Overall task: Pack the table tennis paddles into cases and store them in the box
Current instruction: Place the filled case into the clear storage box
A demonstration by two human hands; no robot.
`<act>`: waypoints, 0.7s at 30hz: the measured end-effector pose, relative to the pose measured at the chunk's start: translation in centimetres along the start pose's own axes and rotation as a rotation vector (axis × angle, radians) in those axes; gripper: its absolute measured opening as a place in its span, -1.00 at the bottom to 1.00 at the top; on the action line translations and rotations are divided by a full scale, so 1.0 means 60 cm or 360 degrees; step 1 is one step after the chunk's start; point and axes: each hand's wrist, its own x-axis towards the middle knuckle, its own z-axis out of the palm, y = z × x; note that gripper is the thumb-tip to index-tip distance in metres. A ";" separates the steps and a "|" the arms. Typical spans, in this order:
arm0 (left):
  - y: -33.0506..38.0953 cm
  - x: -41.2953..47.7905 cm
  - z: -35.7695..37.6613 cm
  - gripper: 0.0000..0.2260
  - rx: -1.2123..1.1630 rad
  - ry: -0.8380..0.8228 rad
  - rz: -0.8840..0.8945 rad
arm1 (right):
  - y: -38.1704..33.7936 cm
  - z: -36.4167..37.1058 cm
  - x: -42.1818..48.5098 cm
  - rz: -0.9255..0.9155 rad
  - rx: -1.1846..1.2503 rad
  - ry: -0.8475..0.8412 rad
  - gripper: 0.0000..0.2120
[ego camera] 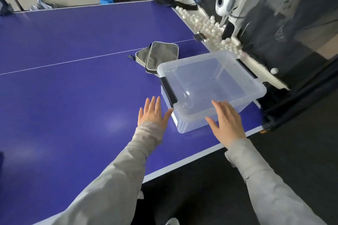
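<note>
A clear plastic box (254,86) with black latches stands near the right corner of the blue table (73,87); nothing lies inside it. Two grey zipped paddle cases (162,55) lie stacked and overlapping just behind the box's far left corner. No bare paddle is in view. My left hand (152,113) hovers flat with fingers straight, just left of the box's near corner, thumb close to the black latch. My right hand (225,122) is spread flat over the box's near rim. Neither hand holds anything.
A white ball-feeding machine (226,0) stands off the table's right side above a trough with several white balls (210,27). A black net (292,23) hangs behind it. The table's near edge runs diagonally in front of me. Bags lie on the floor beyond the far edge.
</note>
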 end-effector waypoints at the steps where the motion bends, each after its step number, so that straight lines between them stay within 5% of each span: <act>1: 0.015 0.011 0.001 -0.36 -0.0052 0.0002 -0.0024 | 0.024 -0.005 0.008 0.0019 -0.0011 -0.0011 -0.45; 7: 0.063 0.093 0.018 -0.30 -0.0392 0.0016 -0.0266 | 0.136 -0.029 0.096 0.0110 -0.0017 -0.0039 -0.45; 15: 0.100 0.201 0.054 -0.16 -0.1327 0.0265 -0.0834 | 0.248 -0.045 0.277 0.0336 0.0190 -0.0096 -0.43; 21: 0.093 0.197 0.069 -0.50 -0.1516 0.0367 -0.1021 | 0.324 -0.041 0.394 0.0613 0.0498 -0.0255 -0.39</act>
